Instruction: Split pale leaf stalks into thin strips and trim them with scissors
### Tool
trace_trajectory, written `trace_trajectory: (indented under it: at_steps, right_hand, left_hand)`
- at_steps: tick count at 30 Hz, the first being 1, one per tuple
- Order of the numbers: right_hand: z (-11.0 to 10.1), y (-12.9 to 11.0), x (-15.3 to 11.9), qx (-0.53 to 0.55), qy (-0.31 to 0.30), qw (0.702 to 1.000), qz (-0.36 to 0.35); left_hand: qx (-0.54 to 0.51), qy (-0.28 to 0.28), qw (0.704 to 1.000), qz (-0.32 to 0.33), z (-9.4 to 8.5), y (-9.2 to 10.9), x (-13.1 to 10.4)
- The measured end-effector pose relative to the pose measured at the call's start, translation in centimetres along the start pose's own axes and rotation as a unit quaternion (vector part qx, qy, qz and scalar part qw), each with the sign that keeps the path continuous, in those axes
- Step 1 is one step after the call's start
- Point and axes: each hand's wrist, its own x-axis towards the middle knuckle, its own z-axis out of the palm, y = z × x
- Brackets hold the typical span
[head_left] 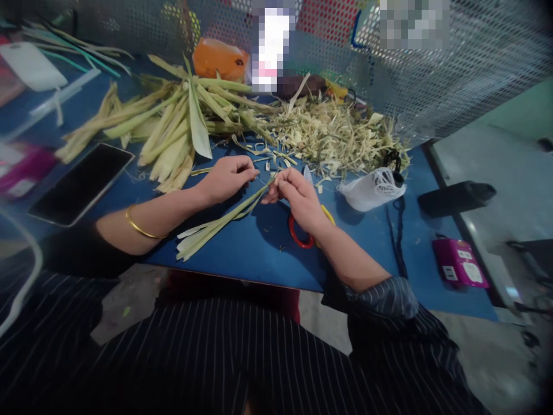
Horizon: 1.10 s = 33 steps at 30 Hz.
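My right hand (296, 193) pinches the narrow top end of a small bundle of corn husks (222, 223). The husks slant down and left from it, their pale wide ends spread near the table's front edge. My left hand (233, 176) is just to the left, apart from the right, with thumb and fingertips closed together; what they hold, if anything, is too small to make out. Beneath my right hand and wrist lie scissors with a red handle loop (301, 235) and a yellow one, partly hidden. Behind my left hand is a large heap of corn husks (168, 124).
Shredded husk scraps (332, 135) are piled at the back right. A white thread spool (371, 189), a black cylinder (455, 197) and a purple box (460, 263) stand rightward. A dark phone (82, 184) lies left on the blue table (259, 262). A perforated metal screen (415, 75) rises behind.
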Motion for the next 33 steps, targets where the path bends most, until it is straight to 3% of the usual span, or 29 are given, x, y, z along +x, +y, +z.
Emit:
trace_trajectory:
  at_steps: [3,6,9,13,17,20,25,27,29,33]
  right_hand:
    - [0.1,-0.1,0.1,0.009,0.002,1.000,-0.005]
    - [0.1,-0.2,0.0,-0.003,-0.003,1.000,-0.007]
    - [0.1,-0.1,0.0,-0.028,-0.015,0.999,-0.022]
    - [0.2,0.5,0.0,-0.101,-0.026,0.994,-0.026]
    - [0.3,1.0,0.1,-0.056,0.002,0.998,0.010]
    - [0.5,1.0,0.1,0.009,0.022,0.999,0.028]
    - [0.7,0.6,0.0,0.027,-0.057,0.997,0.041]
    - [0.6,0.6,0.1,0.039,-0.052,0.997,0.037]
    - [0.4,0.7,0.2,0.052,-0.013,0.998,0.021]
    - [-0.1,0.4,0.5,0.072,0.064,0.995,-0.009]
  left_hand:
    - [-0.214,-0.061,0.973,-0.056,0.3,0.2,-0.1]
    - [-0.284,-0.100,0.952,-0.053,0.8,0.1,-0.2]
    - [-0.251,-0.107,0.961,-0.031,1.0,0.0,-0.2]
    - [-0.109,-0.103,0.988,0.024,1.0,-0.3,-0.1]
    - [-0.078,-0.102,0.991,0.037,0.8,-0.3,-0.2]
    - [-0.027,-0.031,0.996,0.081,0.7,0.1,-0.5]
    - [0.017,0.025,0.992,0.119,0.9,0.7,-0.8]
    - [-0.020,0.039,0.995,0.086,1.0,0.8,-0.9]
    - [-0.105,0.018,0.994,0.008,1.2,0.9,-1.1]
    - [-0.279,-0.144,0.942,-0.120,1.6,1.5,-1.5]
